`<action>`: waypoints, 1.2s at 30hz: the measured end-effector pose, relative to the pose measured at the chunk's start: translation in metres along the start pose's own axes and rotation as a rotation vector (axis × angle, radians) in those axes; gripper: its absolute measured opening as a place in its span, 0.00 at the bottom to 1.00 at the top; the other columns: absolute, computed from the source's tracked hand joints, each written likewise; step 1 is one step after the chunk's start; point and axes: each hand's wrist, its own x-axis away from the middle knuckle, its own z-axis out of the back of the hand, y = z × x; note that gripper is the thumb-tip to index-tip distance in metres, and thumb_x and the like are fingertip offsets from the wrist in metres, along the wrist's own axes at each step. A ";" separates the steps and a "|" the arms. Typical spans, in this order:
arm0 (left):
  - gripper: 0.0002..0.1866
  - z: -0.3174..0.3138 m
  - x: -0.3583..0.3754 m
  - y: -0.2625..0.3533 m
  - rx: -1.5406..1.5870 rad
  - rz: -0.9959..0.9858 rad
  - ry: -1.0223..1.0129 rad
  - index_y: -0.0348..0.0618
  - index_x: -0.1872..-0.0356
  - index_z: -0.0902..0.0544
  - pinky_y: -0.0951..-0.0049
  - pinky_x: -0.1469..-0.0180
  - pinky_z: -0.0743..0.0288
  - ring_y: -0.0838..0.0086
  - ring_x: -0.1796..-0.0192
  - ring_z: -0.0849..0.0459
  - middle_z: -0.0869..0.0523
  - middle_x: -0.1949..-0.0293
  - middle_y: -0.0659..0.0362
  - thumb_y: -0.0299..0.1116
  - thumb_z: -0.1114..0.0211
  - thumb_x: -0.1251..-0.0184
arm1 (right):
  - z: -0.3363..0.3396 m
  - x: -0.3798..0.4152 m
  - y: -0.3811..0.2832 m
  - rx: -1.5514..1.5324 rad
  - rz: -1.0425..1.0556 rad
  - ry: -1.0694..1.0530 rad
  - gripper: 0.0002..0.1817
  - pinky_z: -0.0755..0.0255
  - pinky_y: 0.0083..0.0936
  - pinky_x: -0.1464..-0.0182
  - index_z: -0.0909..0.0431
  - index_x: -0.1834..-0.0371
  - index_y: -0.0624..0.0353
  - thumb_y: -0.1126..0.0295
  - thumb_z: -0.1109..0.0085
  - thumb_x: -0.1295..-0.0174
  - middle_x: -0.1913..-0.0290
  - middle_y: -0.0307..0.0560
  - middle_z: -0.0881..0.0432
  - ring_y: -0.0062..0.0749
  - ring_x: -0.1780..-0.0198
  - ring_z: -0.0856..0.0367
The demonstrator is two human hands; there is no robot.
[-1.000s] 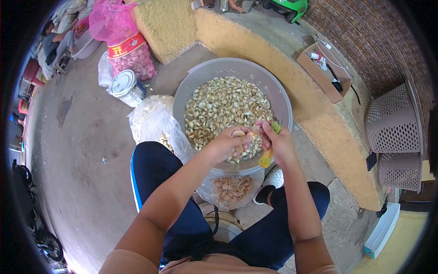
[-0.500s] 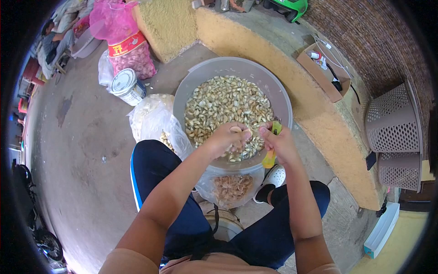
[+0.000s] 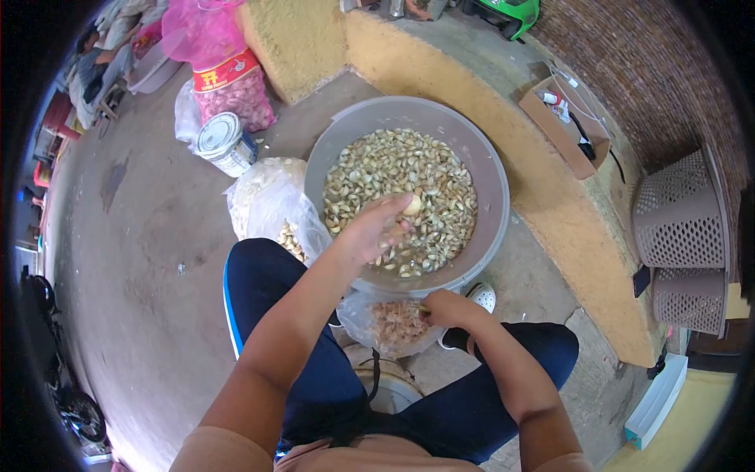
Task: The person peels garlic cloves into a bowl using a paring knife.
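Observation:
Between my legs and the low wall stands a big grey basin [image 3: 489, 228] holding many garlic cloves [image 3: 409, 157] in water. Above its near left part, my left hand [image 3: 379, 230] holds a pale peeled clove [image 3: 413, 205] at the fingertips. My right hand [image 3: 447, 308] is lower, over the edge of a clear plastic bag of brown peels [image 3: 397, 322]. Its fingers are closed around the yellow-green knife, of which only a small bit shows. A white plastic bag [image 3: 267, 197] with cloves rests against the basin's left side.
A metal can [image 3: 226, 145] and a pink net sack [image 3: 232, 98] stand at the upper left. The yellow low wall [image 3: 535, 189] curves along the right, with a cardboard box [image 3: 565, 130] on top. Perforated baskets [image 3: 683, 212] are at the far right. A person sits at the top left.
My right hand has moved down from the basin to the peel bag with the knife. My left hand has shifted slightly left and up, its fingers now more extended around the clove.

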 end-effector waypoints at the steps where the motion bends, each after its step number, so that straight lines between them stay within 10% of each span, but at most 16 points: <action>1: 0.12 0.005 0.001 0.001 -0.105 -0.011 0.015 0.43 0.64 0.26 0.86 0.85 0.40 0.82 0.74 0.28 0.25 0.70 0.63 0.39 0.39 0.42 | -0.007 -0.004 0.002 0.023 -0.025 -0.020 0.12 0.30 0.39 0.61 0.22 0.73 0.64 0.68 0.40 0.59 0.71 0.58 0.21 0.50 0.65 0.22; 16: 0.15 0.149 0.065 0.060 -1.816 -0.109 0.497 0.40 0.74 0.18 0.65 0.61 0.26 0.58 0.67 0.19 0.18 0.70 0.50 0.37 0.33 0.67 | -0.053 -0.027 0.017 0.132 -0.014 -0.125 0.10 0.30 0.39 0.64 0.20 0.75 0.61 0.68 0.40 0.62 0.74 0.56 0.21 0.49 0.68 0.23; 20: 0.16 0.174 0.056 0.051 -2.066 -0.205 0.790 0.37 0.70 0.18 0.71 0.71 0.26 0.70 0.75 0.19 0.19 0.76 0.49 0.35 0.31 0.63 | -0.046 -0.024 0.010 0.077 -0.019 -0.169 0.13 0.30 0.38 0.62 0.21 0.72 0.60 0.68 0.37 0.64 0.72 0.55 0.21 0.49 0.66 0.23; 29: 0.19 0.051 0.031 0.048 -0.520 0.021 0.053 0.35 0.57 0.23 0.83 0.87 0.40 0.81 0.81 0.30 0.27 0.76 0.64 0.41 0.44 0.43 | -0.029 -0.021 0.005 -0.026 0.006 0.060 0.16 0.30 0.37 0.58 0.24 0.63 0.60 0.69 0.40 0.58 0.65 0.57 0.21 0.49 0.62 0.23; 36: 0.20 -0.002 0.010 0.009 -0.125 0.240 -0.267 0.36 0.50 0.27 0.86 0.89 0.44 0.82 0.81 0.30 0.27 0.75 0.63 0.38 0.51 0.40 | 0.065 0.011 -0.033 -0.618 -0.142 0.986 0.10 0.30 0.29 0.62 0.23 0.64 0.61 0.72 0.44 0.50 0.71 0.53 0.21 0.42 0.67 0.22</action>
